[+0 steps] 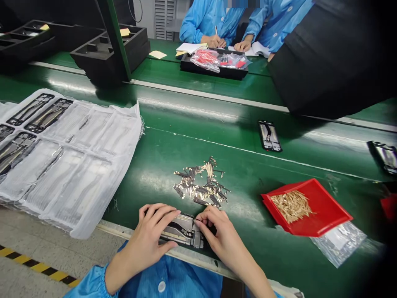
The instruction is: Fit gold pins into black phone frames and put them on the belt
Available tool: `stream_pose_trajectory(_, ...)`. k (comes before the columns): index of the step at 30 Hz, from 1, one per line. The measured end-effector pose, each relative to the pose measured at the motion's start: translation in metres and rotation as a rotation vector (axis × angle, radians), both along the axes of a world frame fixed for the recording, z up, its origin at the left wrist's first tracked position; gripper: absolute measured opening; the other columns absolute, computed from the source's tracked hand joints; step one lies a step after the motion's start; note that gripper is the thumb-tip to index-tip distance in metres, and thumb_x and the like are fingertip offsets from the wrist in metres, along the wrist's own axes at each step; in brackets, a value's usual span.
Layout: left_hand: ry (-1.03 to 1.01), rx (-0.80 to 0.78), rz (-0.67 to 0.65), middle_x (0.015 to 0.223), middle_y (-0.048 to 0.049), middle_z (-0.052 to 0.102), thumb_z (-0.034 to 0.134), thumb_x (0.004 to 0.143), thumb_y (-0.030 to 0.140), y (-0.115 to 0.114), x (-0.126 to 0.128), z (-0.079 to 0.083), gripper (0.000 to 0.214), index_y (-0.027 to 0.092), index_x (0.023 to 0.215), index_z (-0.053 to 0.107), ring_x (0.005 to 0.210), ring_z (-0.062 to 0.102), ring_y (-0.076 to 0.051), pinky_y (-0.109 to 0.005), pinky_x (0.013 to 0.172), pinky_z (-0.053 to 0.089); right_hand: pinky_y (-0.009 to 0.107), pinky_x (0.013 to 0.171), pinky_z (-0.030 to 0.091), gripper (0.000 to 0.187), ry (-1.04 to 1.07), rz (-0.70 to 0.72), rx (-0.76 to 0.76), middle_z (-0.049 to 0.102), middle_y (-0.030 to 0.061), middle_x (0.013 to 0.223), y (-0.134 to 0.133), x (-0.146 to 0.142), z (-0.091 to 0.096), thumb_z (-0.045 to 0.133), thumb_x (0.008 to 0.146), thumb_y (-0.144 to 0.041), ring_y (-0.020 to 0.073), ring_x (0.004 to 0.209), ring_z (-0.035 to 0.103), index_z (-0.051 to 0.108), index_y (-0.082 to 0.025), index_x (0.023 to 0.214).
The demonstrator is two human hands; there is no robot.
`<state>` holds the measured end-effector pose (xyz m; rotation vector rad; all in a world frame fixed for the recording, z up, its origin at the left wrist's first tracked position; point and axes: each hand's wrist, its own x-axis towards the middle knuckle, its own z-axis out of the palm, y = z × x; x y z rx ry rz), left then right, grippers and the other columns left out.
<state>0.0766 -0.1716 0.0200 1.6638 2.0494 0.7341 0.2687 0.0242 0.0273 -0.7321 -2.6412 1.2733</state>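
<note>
A dark phone frame lies at the near edge of the green belt. My left hand rests over its left end, fingers curled round it and holding it down. My right hand pinches at the frame's upper right edge with thumb and forefinger; whether a small part sits in the pinch I cannot make out. Just beyond my hands lies a loose heap of small gold and black strip parts.
A red tray of gold parts sits at right on a clear bag. White plastic trays holding several frames lie at left. Two more frames lie on the belt. Black foam trays and people in blue coats are beyond.
</note>
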Motion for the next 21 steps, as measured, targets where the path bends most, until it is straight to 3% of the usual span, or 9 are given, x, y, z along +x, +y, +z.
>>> stream_pose_trajectory(12, 0.025, 0.005, -0.018, 0.152, -0.0093, 0.065, 0.087, 0.093, 0.039, 0.0021, -0.0021, 0.0035, 0.072, 0.032, 0.155, 0.052, 0.137, 0.055, -0.035, -0.05, 0.11, 0.032, 0.037, 0.076, 0.045, 0.022, 0.036, -0.008, 0.021, 0.065, 0.0032, 0.086, 0.0, -0.0026, -0.0007, 0.056, 0.111, -0.031, 0.0212, 0.079, 0.061, 0.068, -0.024, 0.093)
stream_pose_trajectory(21, 0.048, 0.014, -0.037, 0.152, -0.0084, 0.063, 0.089, 0.091, 0.033, 0.0012, -0.0027, 0.0046, 0.076, 0.03, 0.156, 0.049, 0.136, 0.054, -0.035, -0.051, 0.11, 0.031, 0.036, 0.079, 0.045, 0.014, 0.029, 0.024, -0.032, 0.065, 0.0016, 0.089, 0.0036, -0.0012, 0.0028, 0.061, 0.108, -0.022, 0.0213, 0.081, 0.061, 0.068, -0.024, 0.096)
